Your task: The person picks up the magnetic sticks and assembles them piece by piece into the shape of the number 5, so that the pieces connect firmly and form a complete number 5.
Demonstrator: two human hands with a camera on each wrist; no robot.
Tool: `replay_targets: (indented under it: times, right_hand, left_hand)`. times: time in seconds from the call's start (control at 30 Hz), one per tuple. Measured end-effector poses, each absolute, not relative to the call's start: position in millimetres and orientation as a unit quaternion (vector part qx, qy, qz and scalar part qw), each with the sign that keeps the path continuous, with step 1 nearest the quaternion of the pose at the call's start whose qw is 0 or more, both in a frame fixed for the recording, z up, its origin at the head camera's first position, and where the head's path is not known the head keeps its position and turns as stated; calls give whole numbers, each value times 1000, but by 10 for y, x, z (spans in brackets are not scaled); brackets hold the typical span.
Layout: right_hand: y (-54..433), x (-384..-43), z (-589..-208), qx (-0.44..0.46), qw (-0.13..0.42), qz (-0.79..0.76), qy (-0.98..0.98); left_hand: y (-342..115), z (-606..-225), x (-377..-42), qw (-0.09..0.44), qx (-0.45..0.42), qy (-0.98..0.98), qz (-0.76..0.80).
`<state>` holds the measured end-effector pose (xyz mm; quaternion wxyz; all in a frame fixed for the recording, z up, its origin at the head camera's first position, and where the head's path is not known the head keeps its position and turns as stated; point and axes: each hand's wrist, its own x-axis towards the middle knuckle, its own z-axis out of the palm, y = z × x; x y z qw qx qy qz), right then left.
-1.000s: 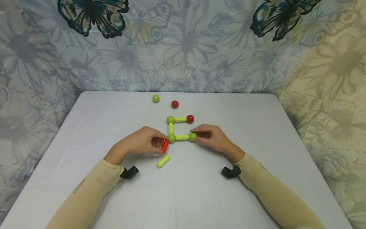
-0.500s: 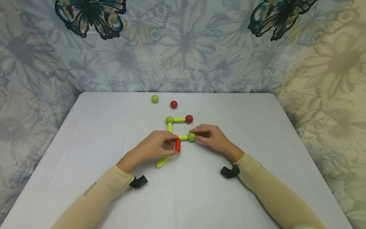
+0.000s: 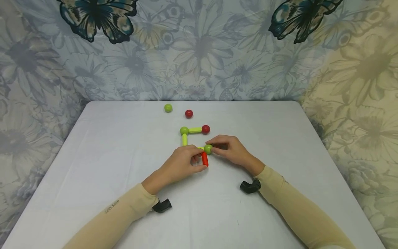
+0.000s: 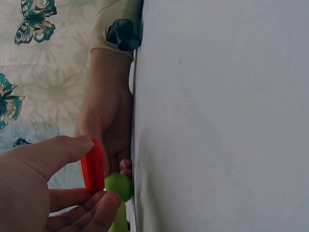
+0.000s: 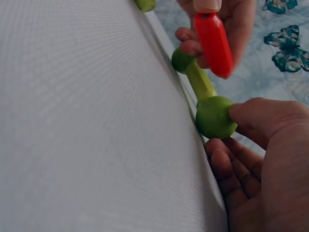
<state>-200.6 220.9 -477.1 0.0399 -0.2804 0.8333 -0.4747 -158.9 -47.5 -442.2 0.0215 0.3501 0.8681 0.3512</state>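
Observation:
My left hand pinches a red rod between thumb and fingers, one end close to the green ball. That ball is held by my right hand between thumb and fingers. In the right wrist view, a yellow-green rod joins this ball to another green ball behind it. The joined shape goes on in the head view with an upright yellow-green rod, a corner green ball, a second rod and a red ball. My left hand hides the lower left corner.
A loose green ball and a loose red ball lie near the back edge of the white table. A loose yellow-green rod shows in the right wrist view; the left hand hides it from the head view.
My left hand has moved right with the red rod, from beside the lower left ball to the ball at my right hand. The right hand has stayed in place.

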Motion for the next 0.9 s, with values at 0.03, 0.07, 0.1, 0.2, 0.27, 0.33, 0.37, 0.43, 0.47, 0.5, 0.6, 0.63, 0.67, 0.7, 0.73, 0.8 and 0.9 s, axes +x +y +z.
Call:
replay_targets:
  times: [0.03, 0.07, 0.1, 0.2, 0.27, 0.33, 0.37, 0.43, 0.47, 0.5, 0.6, 0.63, 0.67, 0.7, 0.73, 0.8, 0.9]
  right_hand:
    - [2208, -2008, -4775, -282, 39, -475, 833]
    - [2205, -2010, -4779, -283, 39, -475, 832]
    - [2202, -2011, -4782, -285, 38, -477, 831]
    - [2192, -2018, -4790, -290, 39, -479, 828]
    - [2187, -2022, -4793, -292, 38, -478, 827]
    - [2184, -2028, -4792, -292, 37, -477, 828]
    - [2183, -2031, -4792, -293, 36, -477, 828]
    - [2184, -2036, -4792, -293, 34, -476, 829]
    - [2186, -2037, -4791, -292, 34, -475, 829]
    - [2189, -2036, -4790, -292, 34, -474, 830]
    - [2202, -2030, -4782, -291, 33, -472, 831]
    - [2207, -2028, -4778, -290, 32, -472, 832]
    - [2210, -2026, -4773, -290, 32, -472, 832]
    - [2213, -2027, -4771, -290, 32, -472, 832]
    - [2214, -2028, -4769, -290, 33, -473, 831]
    - [2212, -2029, -4764, -291, 34, -475, 830]
    - [2200, -2031, -4762, -292, 37, -477, 828]
  left_hand:
    - [-450, -4425, -1583, 22, 348, 869, 352]
    - [-426, -4428, -1579, 23, 346, 869, 352]
    - [-405, -4437, -1577, 22, 346, 870, 349]
    - [-355, -4467, -1562, 13, 348, 873, 342]
    - [-332, -4485, -1555, 3, 351, 873, 338]
    - [-315, -4496, -1550, -7, 348, 876, 335]
    - [-308, -4498, -1550, -10, 345, 877, 333]
    - [-294, -4492, -1552, -16, 340, 881, 328]
    - [-287, -4487, -1555, -17, 337, 884, 325]
    - [-280, -4485, -1558, -18, 335, 886, 321]
    - [-257, -4470, -1573, -17, 331, 889, 315]
    - [-249, -4466, -1578, -17, 330, 891, 313]
    - [-243, -4464, -1582, -16, 328, 891, 312]
    - [-238, -4462, -1586, -15, 327, 892, 311]
    - [-235, -4459, -1587, -13, 325, 893, 310]
    - [-232, -4457, -1587, -10, 322, 894, 310]
    - [-236, -4459, -1581, -4, 318, 892, 320]
